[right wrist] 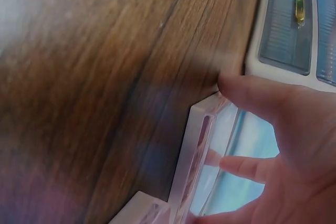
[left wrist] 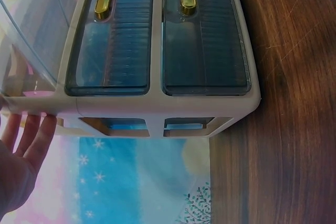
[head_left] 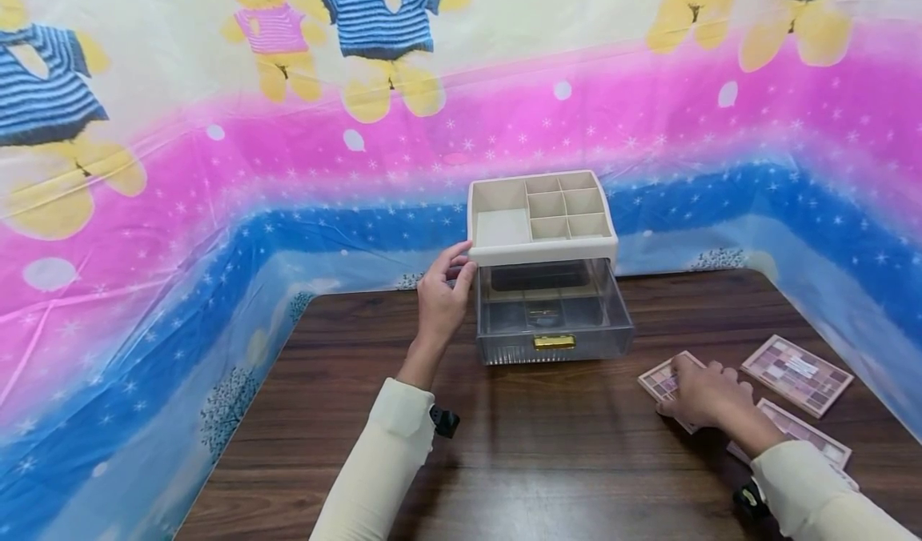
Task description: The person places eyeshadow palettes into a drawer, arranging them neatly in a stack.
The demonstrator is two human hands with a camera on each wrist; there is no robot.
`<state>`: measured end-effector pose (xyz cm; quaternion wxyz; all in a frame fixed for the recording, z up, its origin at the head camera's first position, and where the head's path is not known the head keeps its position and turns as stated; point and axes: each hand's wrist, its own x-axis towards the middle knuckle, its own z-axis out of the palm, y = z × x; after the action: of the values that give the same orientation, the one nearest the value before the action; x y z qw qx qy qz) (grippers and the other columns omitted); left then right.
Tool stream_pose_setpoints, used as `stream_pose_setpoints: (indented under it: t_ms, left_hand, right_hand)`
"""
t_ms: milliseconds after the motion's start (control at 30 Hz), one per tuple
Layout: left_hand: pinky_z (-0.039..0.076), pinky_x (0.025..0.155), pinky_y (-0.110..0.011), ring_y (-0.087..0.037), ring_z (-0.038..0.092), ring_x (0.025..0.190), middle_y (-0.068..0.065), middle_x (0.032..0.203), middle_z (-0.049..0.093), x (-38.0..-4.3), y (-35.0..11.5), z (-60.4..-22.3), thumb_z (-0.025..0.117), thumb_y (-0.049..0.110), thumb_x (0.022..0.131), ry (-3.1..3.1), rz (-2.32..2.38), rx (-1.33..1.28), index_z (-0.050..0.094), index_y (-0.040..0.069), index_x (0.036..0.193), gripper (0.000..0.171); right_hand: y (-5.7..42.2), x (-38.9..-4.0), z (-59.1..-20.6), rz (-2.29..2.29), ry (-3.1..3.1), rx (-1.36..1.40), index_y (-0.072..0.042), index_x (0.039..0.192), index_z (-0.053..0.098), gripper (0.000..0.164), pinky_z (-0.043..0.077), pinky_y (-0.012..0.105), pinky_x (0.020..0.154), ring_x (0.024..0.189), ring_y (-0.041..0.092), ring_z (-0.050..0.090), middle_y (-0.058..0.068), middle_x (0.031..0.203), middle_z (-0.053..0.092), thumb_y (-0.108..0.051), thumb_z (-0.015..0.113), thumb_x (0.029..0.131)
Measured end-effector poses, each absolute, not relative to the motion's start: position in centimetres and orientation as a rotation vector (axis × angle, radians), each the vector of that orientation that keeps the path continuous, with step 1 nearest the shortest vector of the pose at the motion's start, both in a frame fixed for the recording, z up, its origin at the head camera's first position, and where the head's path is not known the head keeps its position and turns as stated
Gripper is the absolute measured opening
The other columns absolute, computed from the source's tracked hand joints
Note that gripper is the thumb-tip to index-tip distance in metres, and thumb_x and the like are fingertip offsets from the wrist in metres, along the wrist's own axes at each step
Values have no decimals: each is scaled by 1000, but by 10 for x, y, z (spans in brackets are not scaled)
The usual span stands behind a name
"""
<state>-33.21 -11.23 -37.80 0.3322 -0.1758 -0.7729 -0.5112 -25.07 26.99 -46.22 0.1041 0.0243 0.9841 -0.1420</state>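
Left hand (head_left: 442,297), fingers extended, against cosmetic organizer (head_left: 543,252), I'd say steadying it | top drawer (head_left: 507,350) out, perhaps for access | right hand (head_left: 709,395) uncurled, spread over leftmost eyeshadow palette (head_left: 656,381) on counter (head_left: 562,445), right of organizer, thumb at edge

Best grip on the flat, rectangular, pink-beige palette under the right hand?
Probably pinch the palette across its long sides, from above: it lies flat on the dark brown wooden table, underside hidden, raised side wall exposed. The right hand is above it.

Both arms (head_left: 378,461) outstretched, left fingers (left wrist: 42,141) lightly bent, right fingers (right wrist: 247,168) spread apart
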Motion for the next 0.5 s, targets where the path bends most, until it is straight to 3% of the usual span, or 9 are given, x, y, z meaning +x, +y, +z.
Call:
stream_pose_setpoints:
  t_ms: [333, 500]
  left_hand:
    - [63, 80, -45, -31, 76, 93, -17, 109, 76, -333, -114, -378, 65, 18, 101, -2001, -1308, -481, 68, 12, 131, 31]
    - [63, 81, -46, -32, 76, 94, -18, 111, 75, -331, -113, -377, 65, 19, 101, -2002, -1312, -489, 68, 12, 132, 32]
  right_hand:
    - [277, -256, -464, -459, 2900, 80, -9, 137, 48, 87, 36, 62, 78, 107, 59, 43, 37, 114, 50, -63, 78, 76]
    - [280, -256, -459, -483, 2978, 12, -9, 137, 49, 86, 39, 63, 74, 104, 60, 44, 39, 114, 50, -61, 78, 75]
